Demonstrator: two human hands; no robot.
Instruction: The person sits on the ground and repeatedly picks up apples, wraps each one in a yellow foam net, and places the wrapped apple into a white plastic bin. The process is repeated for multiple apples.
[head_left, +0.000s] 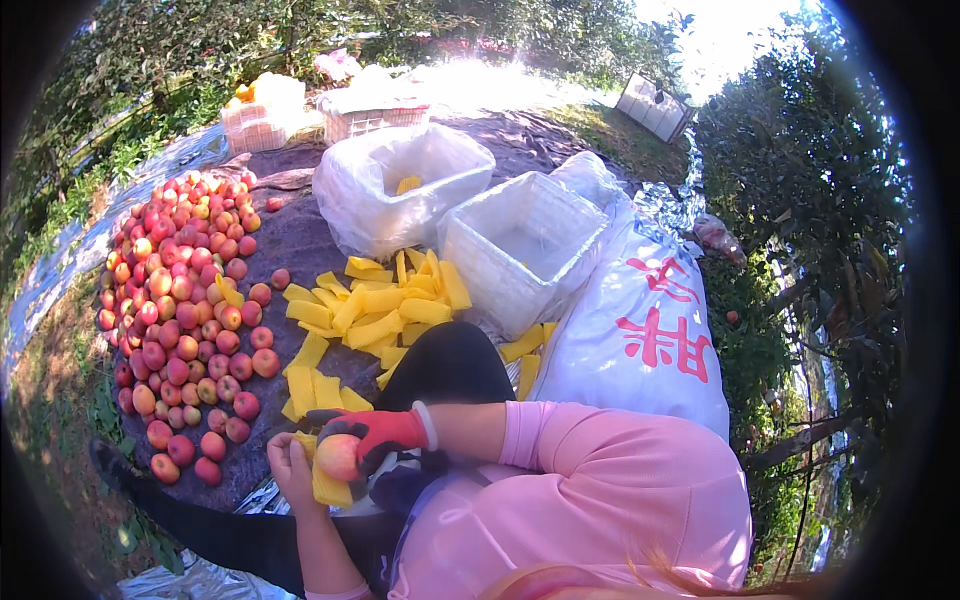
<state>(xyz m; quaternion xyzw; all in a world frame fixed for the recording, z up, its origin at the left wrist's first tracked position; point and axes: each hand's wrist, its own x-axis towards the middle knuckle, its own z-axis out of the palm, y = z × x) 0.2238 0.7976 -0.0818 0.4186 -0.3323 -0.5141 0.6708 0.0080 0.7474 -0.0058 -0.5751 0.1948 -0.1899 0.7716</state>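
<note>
In my right hand (388, 432), which wears a red and black glove, I grip a reddish-yellow apple (338, 457). My bare left hand (290, 472) is closed on the edge of a yellow foam sleeve (331, 490) that lies around the apple's lower side. Both hands are close together above my lap. Just beyond them lies a loose pile of yellow foam sleeves (375, 310), some reaching close to my bent black-clad knee (455, 365). A big heap of red apples (185, 320) is on the dark ground cloth to the left.
Ahead stand a crate lined with clear plastic (350, 205) and a white crate (525, 280). A large white sack (640, 370) with red markings lies at the right. Farther back are two pale crates (255, 128), one holding orange-yellow things. Trees border the cloth (290, 225).
</note>
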